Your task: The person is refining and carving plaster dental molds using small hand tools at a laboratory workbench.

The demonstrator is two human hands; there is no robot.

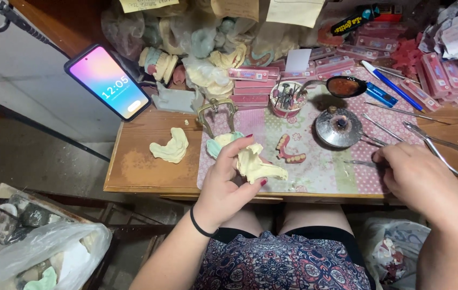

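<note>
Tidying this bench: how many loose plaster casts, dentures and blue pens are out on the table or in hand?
Plaster casts: 2, one in the left hand at, one on the wood
Pink dentures: 1
Blue pens: 1
Total: 4

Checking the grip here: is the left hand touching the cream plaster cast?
Touching. The head view shows the left hand wrapping its fingers around the cream plaster cast.

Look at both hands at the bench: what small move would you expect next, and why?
Probably the right hand closes its fingers on the thin metal tool lying on the mat and lifts it toward the cast. The left hand already holds that pale cast up over the mat, while the right hand's fingertips rest at the tool's end without a clear grip on it.
</note>
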